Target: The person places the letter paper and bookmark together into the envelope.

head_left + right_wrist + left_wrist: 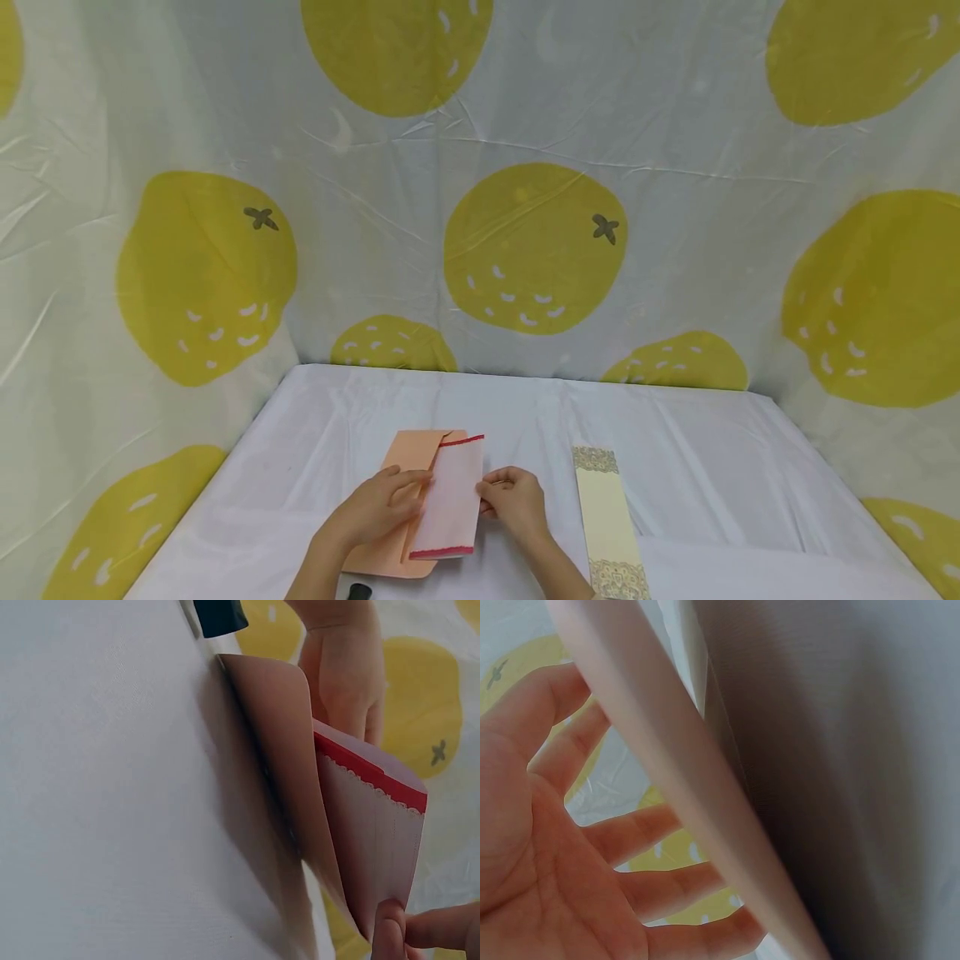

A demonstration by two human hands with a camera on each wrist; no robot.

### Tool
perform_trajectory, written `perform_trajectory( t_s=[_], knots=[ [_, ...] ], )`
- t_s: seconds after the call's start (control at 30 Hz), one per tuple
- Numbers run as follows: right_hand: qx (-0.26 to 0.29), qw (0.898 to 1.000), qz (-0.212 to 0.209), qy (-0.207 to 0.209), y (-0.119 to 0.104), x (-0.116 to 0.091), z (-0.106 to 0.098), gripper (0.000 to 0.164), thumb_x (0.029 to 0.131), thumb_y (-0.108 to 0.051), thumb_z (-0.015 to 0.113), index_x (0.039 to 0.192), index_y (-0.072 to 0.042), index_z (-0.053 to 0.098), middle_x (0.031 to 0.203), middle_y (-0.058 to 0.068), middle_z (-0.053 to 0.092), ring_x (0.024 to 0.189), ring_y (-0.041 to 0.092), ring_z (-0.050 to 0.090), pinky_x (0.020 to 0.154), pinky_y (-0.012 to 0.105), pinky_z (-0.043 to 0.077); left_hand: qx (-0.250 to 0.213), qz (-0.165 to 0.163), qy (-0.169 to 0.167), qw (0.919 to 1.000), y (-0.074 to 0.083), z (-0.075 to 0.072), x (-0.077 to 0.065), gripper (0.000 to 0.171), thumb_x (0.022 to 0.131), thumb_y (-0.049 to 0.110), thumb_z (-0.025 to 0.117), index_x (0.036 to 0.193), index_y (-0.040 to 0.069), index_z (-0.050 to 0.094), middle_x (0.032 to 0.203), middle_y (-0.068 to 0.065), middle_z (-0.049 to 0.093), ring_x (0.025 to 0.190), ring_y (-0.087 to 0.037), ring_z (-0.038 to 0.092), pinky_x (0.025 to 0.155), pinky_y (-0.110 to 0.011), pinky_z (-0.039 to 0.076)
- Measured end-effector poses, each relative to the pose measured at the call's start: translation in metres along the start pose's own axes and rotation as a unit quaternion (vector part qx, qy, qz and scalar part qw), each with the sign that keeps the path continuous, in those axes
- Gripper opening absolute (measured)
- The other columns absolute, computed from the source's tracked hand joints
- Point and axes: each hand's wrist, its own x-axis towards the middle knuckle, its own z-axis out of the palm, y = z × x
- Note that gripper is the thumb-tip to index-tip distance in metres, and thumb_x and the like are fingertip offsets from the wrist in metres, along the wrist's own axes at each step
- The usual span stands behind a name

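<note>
A pale pink folded card (450,500) with red scalloped borders lies partly over a peach envelope (408,451) on the white table. My right hand (517,500) pinches the card's right edge between thumb and fingers, as the right wrist view shows at the card's corner (375,825). My left hand (378,504) rests on the envelope from the left, its fingertips reaching the card's left edge. In the left wrist view the fingers (652,829) are spread, with their tips against the pinkish edge. The envelope's side (274,697) stands raised from the table in the right wrist view.
A long cream card (606,508) with gold lace-patterned ends lies to the right of my right hand. A small dark object (360,592) sits at the near edge, below the envelope. Lemon-printed cloth walls (375,250) enclose the white-covered table (525,408).
</note>
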Motion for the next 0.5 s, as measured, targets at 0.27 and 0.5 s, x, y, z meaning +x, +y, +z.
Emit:
perform_trajectory(
  t_s=[0.27,0.5],
  knots=[
    [-0.001,1.000,-0.011,-0.008,0.000,-0.001,0.008,0.009,0.080,0.001,0.069,0.088,0.006,0.066,0.065,0.008,0.066,0.052,0.013,0.062,0.053,0.028,0.055,-0.001,-0.013,0.007,0.9999,0.001,0.000,0.000,0.038,0.091,0.025,0.065,0.128,0.021,0.064,0.135,-0.026,0.051,0.132,-0.049,0.037,0.098,-0.068,0.032],
    [-0.008,1.000,-0.021,-0.016,-0.002,0.000,0.013,0.008,0.080,0.002,0.067,0.086,0.007,0.068,0.068,0.007,0.066,0.055,0.012,0.062,0.054,0.026,0.054,-0.004,-0.006,0.008,0.9999,0.001,0.000,-0.001,0.038,0.091,0.025,0.065,0.128,0.020,0.065,0.134,-0.026,0.052,0.131,-0.049,0.039,0.098,-0.068,0.033]
  ],
)
